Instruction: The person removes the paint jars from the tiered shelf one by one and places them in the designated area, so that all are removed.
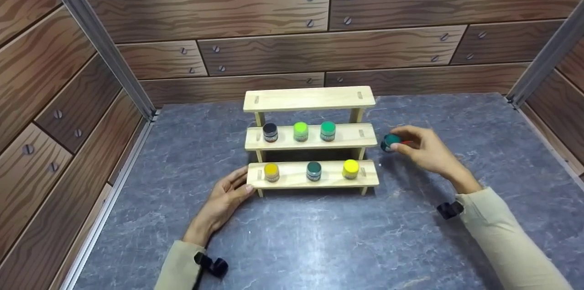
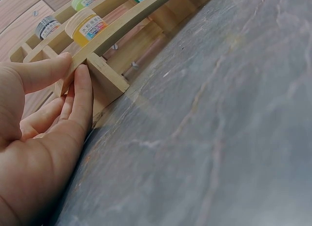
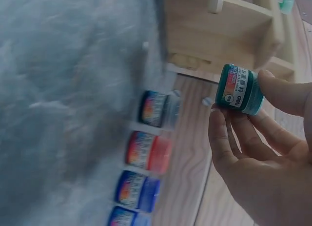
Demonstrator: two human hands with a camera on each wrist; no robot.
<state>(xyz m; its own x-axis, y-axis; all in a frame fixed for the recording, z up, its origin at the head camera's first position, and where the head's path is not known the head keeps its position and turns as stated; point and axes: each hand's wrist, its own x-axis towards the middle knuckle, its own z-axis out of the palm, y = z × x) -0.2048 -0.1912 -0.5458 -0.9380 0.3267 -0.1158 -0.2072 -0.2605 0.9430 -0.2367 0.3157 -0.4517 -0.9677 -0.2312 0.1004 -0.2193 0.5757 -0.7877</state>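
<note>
Sleeves (image 1: 511, 244) lie nearest the head camera, at 5 and 7 o'clock. Clock reference: 12 points away from the person, across the bench (image 1: 287, 244).

Controlling relation: I read the teal jar (image 1: 391, 140) at about 9 to 10 o'clock from the middle of the right hand (image 1: 426, 151), at its fingertips. The rack (image 1: 310, 97) lies at 9 o'clock from that jar, with the right end of its middle shelf just beside it. The rack's long axis runs 9 to 3. The right hand is the nearer one; the left hand (image 1: 226, 196) works at the opposite end.

Jar attitude: cap uppermost, long axis near upright. Any slight tilt I cannot measure. In the right wrist view it appears raised and apart from the red jar (image 3: 148, 152) and blue jars (image 3: 137, 191), which stand in a row on the bench. I cannot confirm how far its base clears the surface.

Hand states: the right hand grasps the teal jar between thumb and fingers. The left hand pinches the rack's lowest shelf at its 7 o'clock corner, thumb above, fingers below. Six shelf jars (image 1: 300, 131) stand upright, three on the middle shelf and three on the lowest.
</note>
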